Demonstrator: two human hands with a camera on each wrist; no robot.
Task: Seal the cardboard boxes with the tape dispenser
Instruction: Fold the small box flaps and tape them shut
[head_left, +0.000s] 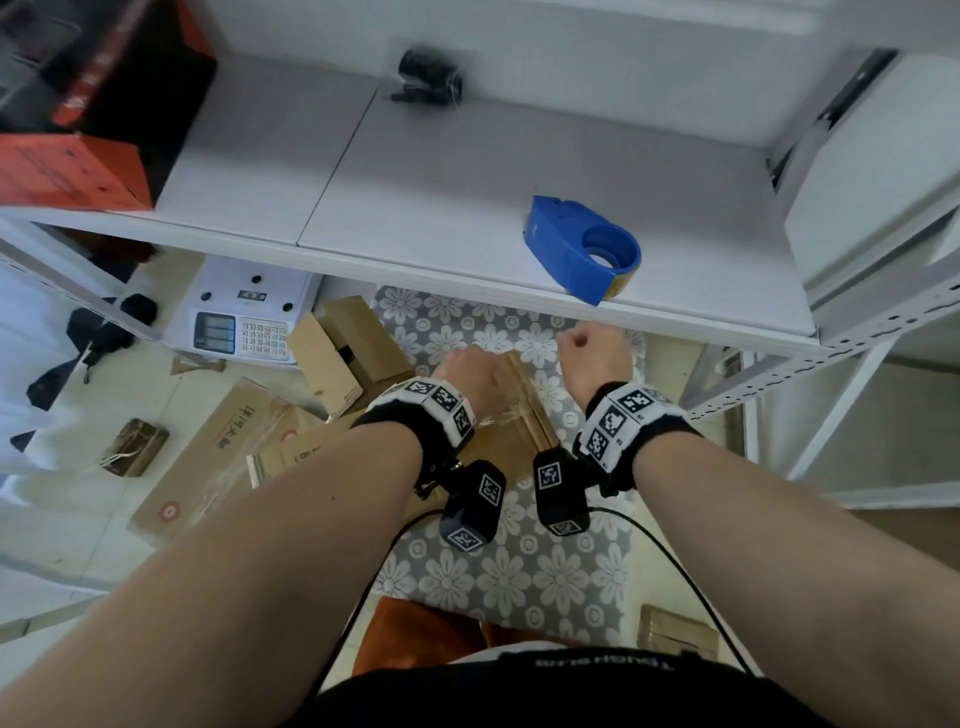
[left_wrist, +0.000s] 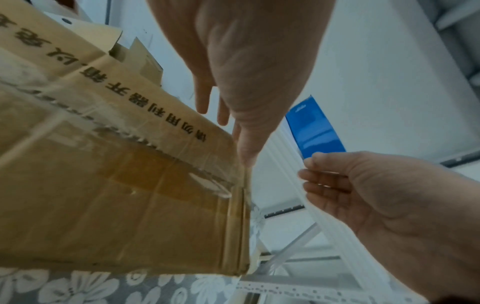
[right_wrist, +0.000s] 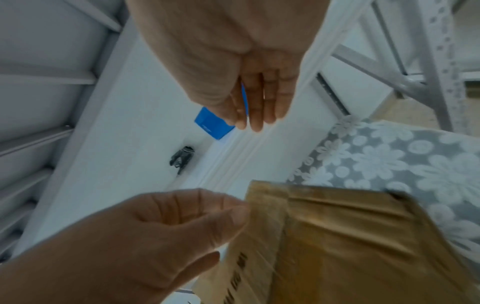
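The blue tape dispenser lies on its side near the front edge of the white shelf, long axis running from back-left to front-right, its round hub opening facing up and its front tip just reaching the edge. Below the shelf, a brown cardboard box with black printed characters and glossy clear tape along its seam rests on a floral-patterned surface. The left hand lies over the box's far end, fingers straight and extended beyond it. The right hand hangs free beside the box, under the shelf edge, its fingers loosely relaxed, holding nothing.
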